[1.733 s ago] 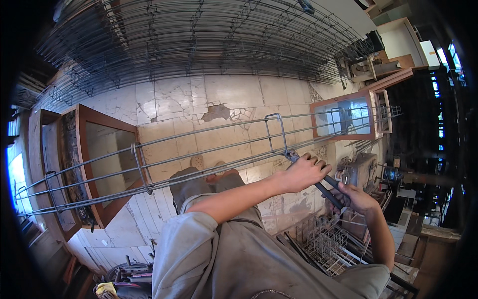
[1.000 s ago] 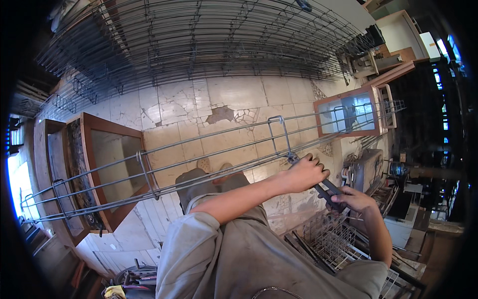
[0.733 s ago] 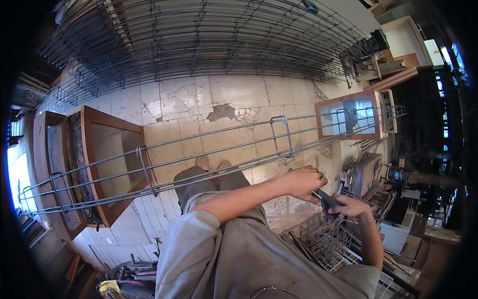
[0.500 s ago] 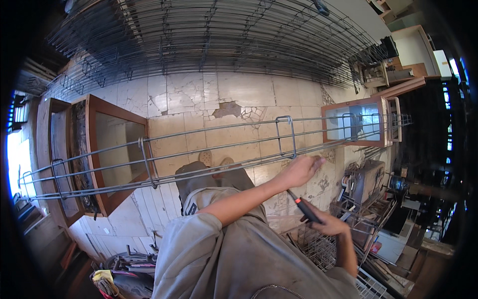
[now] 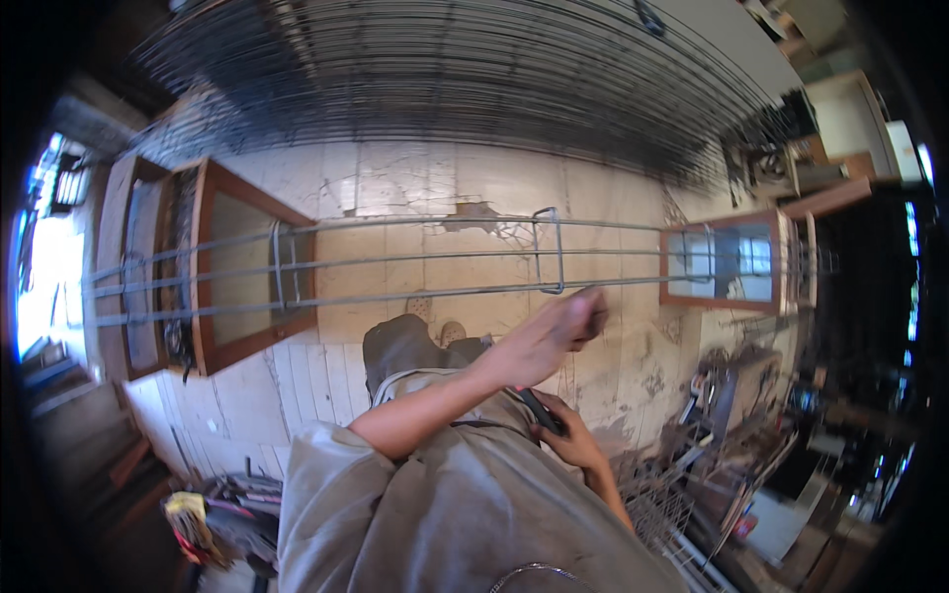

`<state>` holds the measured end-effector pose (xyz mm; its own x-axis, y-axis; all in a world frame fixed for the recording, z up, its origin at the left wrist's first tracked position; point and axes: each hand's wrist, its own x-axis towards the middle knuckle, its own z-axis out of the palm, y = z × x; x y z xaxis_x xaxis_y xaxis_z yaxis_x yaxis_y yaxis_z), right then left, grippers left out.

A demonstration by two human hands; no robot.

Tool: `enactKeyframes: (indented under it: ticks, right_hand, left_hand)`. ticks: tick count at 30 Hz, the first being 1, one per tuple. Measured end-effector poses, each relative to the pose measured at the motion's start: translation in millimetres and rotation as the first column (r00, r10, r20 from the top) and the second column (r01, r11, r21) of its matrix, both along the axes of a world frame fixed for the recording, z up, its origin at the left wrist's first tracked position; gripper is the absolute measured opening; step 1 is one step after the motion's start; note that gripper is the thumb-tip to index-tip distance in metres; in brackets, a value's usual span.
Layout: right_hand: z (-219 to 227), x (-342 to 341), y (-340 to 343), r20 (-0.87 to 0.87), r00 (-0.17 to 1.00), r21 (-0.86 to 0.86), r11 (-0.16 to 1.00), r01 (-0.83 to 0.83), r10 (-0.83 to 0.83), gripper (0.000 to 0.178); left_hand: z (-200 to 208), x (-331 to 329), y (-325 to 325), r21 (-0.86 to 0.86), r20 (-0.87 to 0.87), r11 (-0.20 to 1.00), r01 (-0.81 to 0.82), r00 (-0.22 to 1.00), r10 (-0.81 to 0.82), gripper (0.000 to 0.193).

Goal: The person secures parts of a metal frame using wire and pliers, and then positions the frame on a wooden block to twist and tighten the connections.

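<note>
A long steel rebar cage [image 5: 445, 293] stretches across in front of me, its thin bars joined by rectangular wire stirrups [image 5: 560, 252]. My left hand [image 5: 559, 336] is just on the near side of the cage, close to the middle stirrup. Its fingers are curled and somewhat blurred, and whatever may be in them is hidden. Lower down, near my waist, my right hand [image 5: 573, 435] grips a black-handled tool [image 5: 551, 415] with a red-orange ring. The tool's far end is covered by my left forearm.
Wood-framed glass units [image 5: 259, 252] stand beneath the cage at left and right. A large stack of wire cages [image 5: 445, 89] lies beyond the cracked tile floor [image 5: 386, 178]. Metal racks [image 5: 662, 504] and clutter fill the lower right. A dark machine with yellow cloth [image 5: 188, 519] is lower left.
My right hand has drawn the tool back toward my waist. My left hand has shifted left with its fingers curled. The view has tilted, and the cage's left end appears higher.
</note>
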<state>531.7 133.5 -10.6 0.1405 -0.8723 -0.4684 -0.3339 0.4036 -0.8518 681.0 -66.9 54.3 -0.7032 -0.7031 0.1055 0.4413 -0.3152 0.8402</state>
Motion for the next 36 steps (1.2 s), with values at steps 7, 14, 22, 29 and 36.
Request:
enactKeyframes:
  ticks: [7,14,22,29,36]
  right_hand:
    - [-22.8,49.6,-38.0,-0.130,0.990,-0.429,0.898,-0.103,0.051,0.061]
    - [-56.8,102.3,-70.3,-0.184,0.983,-0.609,0.786,-0.108,-0.008,0.054]
    - [-62.8,176.2,-113.6,-0.214,0.973,-0.689,0.720,-0.087,-0.086,0.050]
    - [-50.1,238.8,-144.9,-0.359,0.902,-0.703,0.705,-0.090,-0.242,0.046]
    - [-48.6,243.9,-136.1,-0.654,0.694,-0.646,0.699,-0.306,-0.301,0.048]
  left_hand:
    - [-9.0,120.3,85.2,-0.074,0.224,0.859,-0.507,0.831,0.509,0.065]
    - [-25.7,134.2,188.8,0.035,0.541,0.088,-0.996,0.093,0.836,0.042]
    - [-42.7,144.3,263.5,-0.100,0.588,0.105,-0.989,0.026,0.808,0.028]
    - [-58.9,173.4,271.8,0.007,0.493,0.004,-1.000,0.007,0.870,0.026]
    - [-52.9,211.5,278.9,0.172,0.558,0.173,-0.970,0.241,0.794,0.026]
